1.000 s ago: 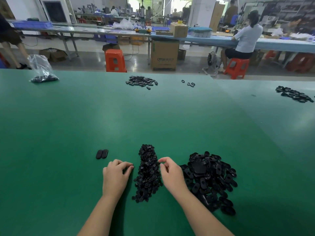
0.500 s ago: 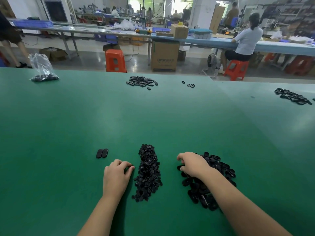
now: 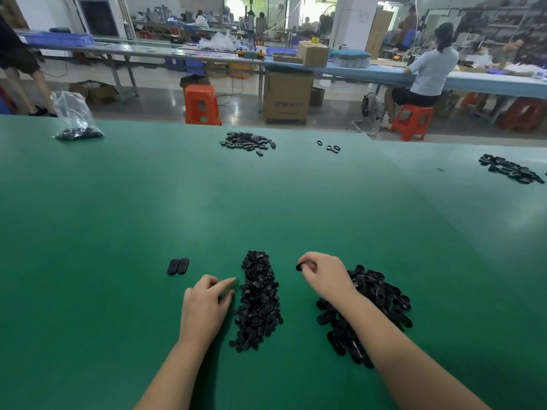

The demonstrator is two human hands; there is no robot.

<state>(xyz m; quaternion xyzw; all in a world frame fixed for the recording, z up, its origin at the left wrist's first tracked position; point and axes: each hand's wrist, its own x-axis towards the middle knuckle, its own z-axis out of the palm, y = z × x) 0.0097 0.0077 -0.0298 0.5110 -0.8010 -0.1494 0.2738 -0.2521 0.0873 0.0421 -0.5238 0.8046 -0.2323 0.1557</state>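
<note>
small black oval plastic piece (image 3: 299, 267) is pinched at the fingertips of the right hand (image 3: 325, 276), at 10 o'clock of the heap of black oval plastic shells (image 3: 381, 303). so thin a pinch may drop it into the narrow pile of tiny black parts (image 3: 257, 300) at its 8 o'clock. left hand (image 3: 204, 306) rests slack, holding nothing.

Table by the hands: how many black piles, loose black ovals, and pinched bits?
Piles of small black plastic parts: 2
Flat black oval pieces lying side by side: 2
Small black piece pinched by the right hand: 1
Total: 5
</note>
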